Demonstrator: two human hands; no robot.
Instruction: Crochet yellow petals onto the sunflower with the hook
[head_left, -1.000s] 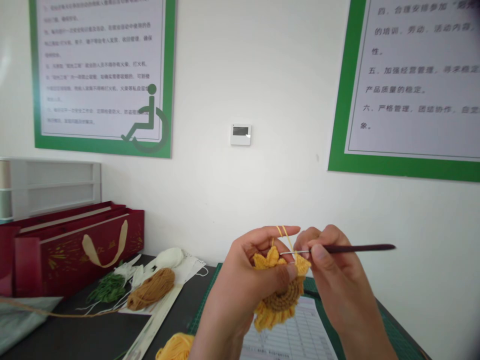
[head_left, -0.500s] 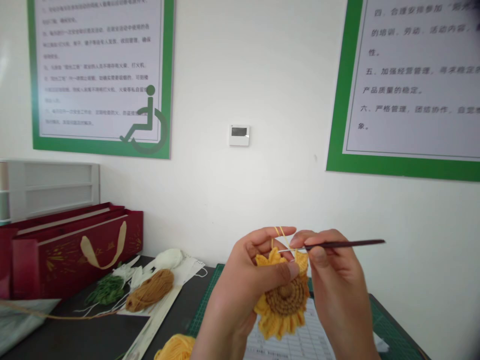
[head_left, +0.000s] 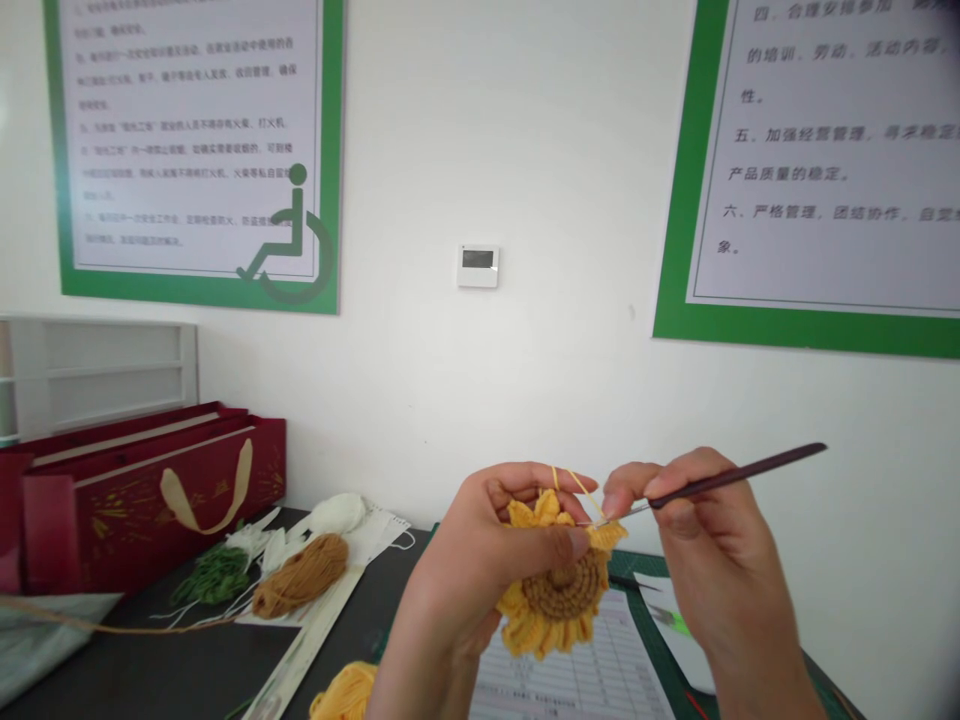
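Note:
My left hand (head_left: 517, 540) pinches a crocheted sunflower (head_left: 564, 590) with a brown round centre and yellow petals. The thumb presses on its front, and yellow yarn (head_left: 576, 482) loops over the raised index finger. In my right hand (head_left: 709, 540) is a crochet hook (head_left: 739, 476) with a dark handle, gripped between thumb and fingers. Its thin metal tip meets the upper right petal, close to my left thumb. The exact stitch at the tip is too small to make out.
Below the hands lie a printed sheet (head_left: 577, 670) and a green cutting mat (head_left: 652, 600). A yellow yarn ball (head_left: 343, 692) sits at the front. Further left are brown yarn (head_left: 301, 577), green yarn (head_left: 212, 577), white yarn (head_left: 337, 514) and a dark red gift bag (head_left: 150, 500).
My right hand has moved right, and the hook's handle end has tilted upward. The sunflower has shifted slightly left and up. A white item on the mat now shows beside the right hand.

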